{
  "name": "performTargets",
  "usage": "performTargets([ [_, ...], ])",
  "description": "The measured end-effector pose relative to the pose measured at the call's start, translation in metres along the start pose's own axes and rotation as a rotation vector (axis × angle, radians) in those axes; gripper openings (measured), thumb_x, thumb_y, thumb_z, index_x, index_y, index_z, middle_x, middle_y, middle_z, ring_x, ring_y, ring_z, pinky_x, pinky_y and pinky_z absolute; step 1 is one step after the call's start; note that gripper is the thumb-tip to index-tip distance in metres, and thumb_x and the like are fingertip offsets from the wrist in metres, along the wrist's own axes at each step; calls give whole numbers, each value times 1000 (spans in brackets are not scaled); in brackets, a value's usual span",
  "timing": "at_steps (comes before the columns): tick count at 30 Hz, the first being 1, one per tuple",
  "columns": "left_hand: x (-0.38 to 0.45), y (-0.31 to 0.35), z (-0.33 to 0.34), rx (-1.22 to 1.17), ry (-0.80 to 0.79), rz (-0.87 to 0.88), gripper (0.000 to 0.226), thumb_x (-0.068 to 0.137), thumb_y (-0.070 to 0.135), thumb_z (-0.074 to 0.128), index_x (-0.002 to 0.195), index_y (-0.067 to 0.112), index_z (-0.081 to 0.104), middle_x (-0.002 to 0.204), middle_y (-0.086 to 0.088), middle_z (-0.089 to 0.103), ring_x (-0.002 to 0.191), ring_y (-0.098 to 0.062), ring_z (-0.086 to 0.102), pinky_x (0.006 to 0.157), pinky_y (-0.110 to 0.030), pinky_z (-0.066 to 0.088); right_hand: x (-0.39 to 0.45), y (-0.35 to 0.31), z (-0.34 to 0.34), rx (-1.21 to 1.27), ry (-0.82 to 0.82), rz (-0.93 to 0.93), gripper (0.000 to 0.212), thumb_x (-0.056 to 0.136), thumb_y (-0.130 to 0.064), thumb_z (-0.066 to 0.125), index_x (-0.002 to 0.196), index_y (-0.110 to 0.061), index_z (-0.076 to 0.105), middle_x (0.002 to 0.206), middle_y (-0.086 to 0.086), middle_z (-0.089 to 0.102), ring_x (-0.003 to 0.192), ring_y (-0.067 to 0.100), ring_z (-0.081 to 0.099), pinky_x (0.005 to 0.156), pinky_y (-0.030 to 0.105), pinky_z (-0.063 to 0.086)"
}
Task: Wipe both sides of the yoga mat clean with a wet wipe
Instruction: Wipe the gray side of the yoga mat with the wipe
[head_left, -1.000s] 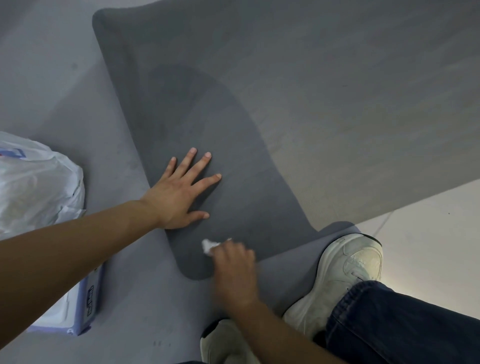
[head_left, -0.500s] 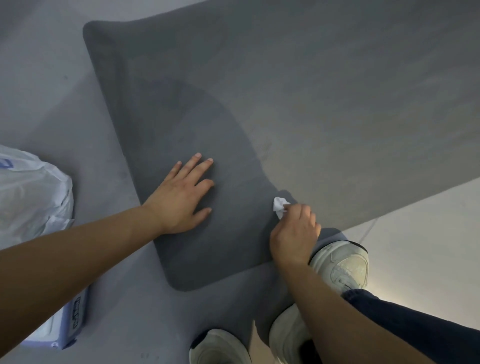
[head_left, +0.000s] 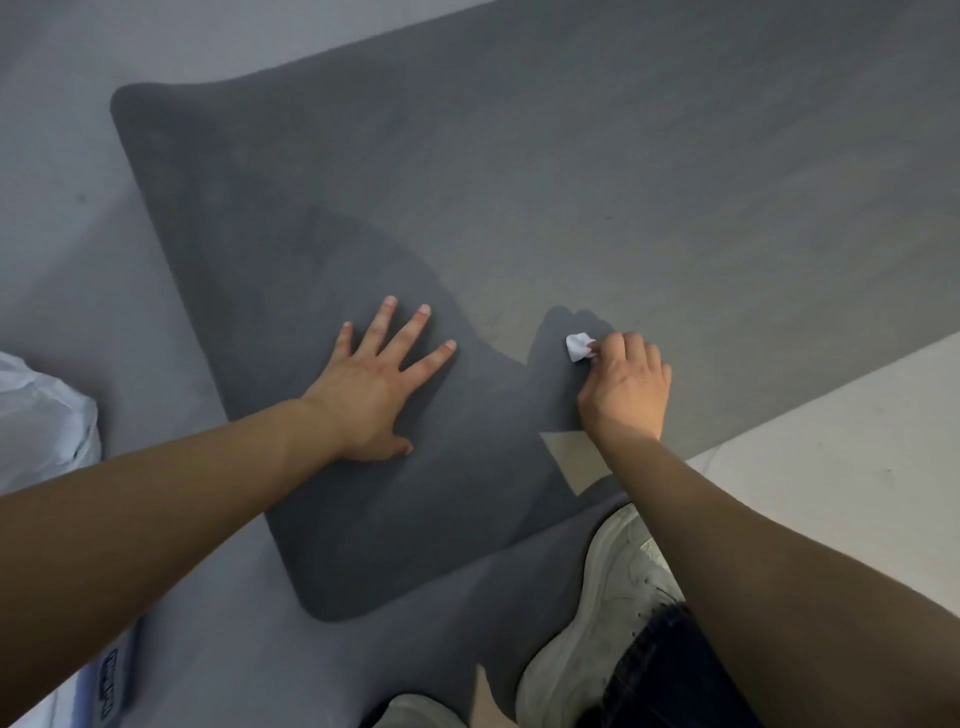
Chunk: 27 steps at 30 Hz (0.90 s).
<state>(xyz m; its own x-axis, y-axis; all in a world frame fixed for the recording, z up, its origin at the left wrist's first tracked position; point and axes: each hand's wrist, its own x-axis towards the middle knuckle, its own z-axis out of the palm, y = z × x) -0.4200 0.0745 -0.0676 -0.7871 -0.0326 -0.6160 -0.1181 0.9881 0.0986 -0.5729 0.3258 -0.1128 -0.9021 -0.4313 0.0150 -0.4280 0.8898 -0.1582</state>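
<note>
Mat (head_left: 571, 171), grey yoga type, lies flat on floor (head_left: 62, 260). Left hand (head_left: 371, 387) pressed flat on it w/ fingers spread. Right hand (head_left: 626, 387) curled, pinching balled white wet wipe (head_left: 577, 346) vs mat nr its edge. White shoe (head_left: 618, 608) just beside mat corner.

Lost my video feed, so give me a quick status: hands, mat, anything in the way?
Left hand flat on yoga mat, fingers spread. Right hand pinching wet wipe against mat near its edge. White shoe beside mat; nothing blocking the wipe.
</note>
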Motion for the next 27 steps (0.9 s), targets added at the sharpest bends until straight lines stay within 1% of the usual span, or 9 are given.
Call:
performTargets([
  [4, 13, 24, -14, -68, -118, -34, 124, 73, 68, 71, 155, 42, -19, 159, -4, -37, 147, -42, -28, 117, -68, 19, 0, -8, -2, 47, -10, 72, 10, 80, -4, 58, 86, -12, 59, 85, 10, 58, 76, 34, 52, 63, 33, 26],
  [7, 19, 44, -26, -66, -192, -108, 128, 77, 52, 79, 155, 37, -21, 161, -10, -31, 147, -50, -20, 110, -67, 34, 1, -16, -8, 70, -87, 134, 12, 84, -4, 55, 91, -12, 61, 91, 9, 60, 83, 34, 54, 66, 33, 26],
  [10, 24, 61, -33, 37, -255, -170, 125, 84, 31, 80, 157, 26, -22, 160, -20, -26, 143, -62, -13, 104, -69, 38, 13, -17, -26, 117, -292, 197, 15, 94, -13, 47, 101, -15, 60, 104, 8, 60, 96, 33, 54, 72, 35, 32],
  [13, 27, 74, -36, 28, -268, -199, 117, 88, 12, 74, 158, 21, -18, 160, -24, -24, 140, -67, -13, 101, -69, 41, 24, -17, -50, 163, -619, 232, 14, 96, -29, 51, 103, -23, 61, 109, 10, 63, 101, 32, 59, 84, 35, 47],
  [15, 28, 73, -34, -2, -262, -209, 114, 88, 5, 70, 158, 22, -18, 160, -21, -27, 140, -65, -17, 100, -68, 43, 24, -22, -57, 136, -736, 179, 11, 93, -26, 55, 101, -22, 61, 113, 12, 64, 103, 32, 60, 86, 33, 48],
  [18, 28, 66, -25, -35, -273, -206, 121, 85, 6, 72, 156, 27, -23, 158, -16, -35, 141, -60, -23, 103, -66, 42, 5, -28, -44, 91, -652, 121, 15, 89, -13, 52, 102, -17, 59, 112, 14, 62, 103, 35, 59, 83, 34, 46],
  [23, 26, 65, -18, -118, -266, -202, 123, 80, 0, 68, 155, 31, -24, 153, -11, -44, 141, -53, -32, 110, -69, 32, -68, -46, -18, 187, -237, -89, 15, 84, -20, 41, 80, -15, 54, 76, 11, 56, 68, 35, 55, 57, 39, 41],
  [25, 24, 61, -16, -158, -258, -197, 122, 80, 8, 68, 154, 34, -25, 152, -7, -48, 141, -49, -35, 113, -68, 28, -101, -60, -15, 180, -234, -160, 13, 84, -22, 40, 81, -19, 53, 77, 5, 53, 69, 30, 50, 56, 37, 37],
  [27, 23, 57, -13, -213, -239, -197, 118, 82, 30, 70, 155, 37, -22, 153, -3, -47, 142, -46, -36, 114, -67, 26, -116, -65, -12, 165, -253, -226, 8, 86, -22, 44, 84, -21, 51, 79, 2, 52, 72, 26, 47, 60, 36, 34],
])
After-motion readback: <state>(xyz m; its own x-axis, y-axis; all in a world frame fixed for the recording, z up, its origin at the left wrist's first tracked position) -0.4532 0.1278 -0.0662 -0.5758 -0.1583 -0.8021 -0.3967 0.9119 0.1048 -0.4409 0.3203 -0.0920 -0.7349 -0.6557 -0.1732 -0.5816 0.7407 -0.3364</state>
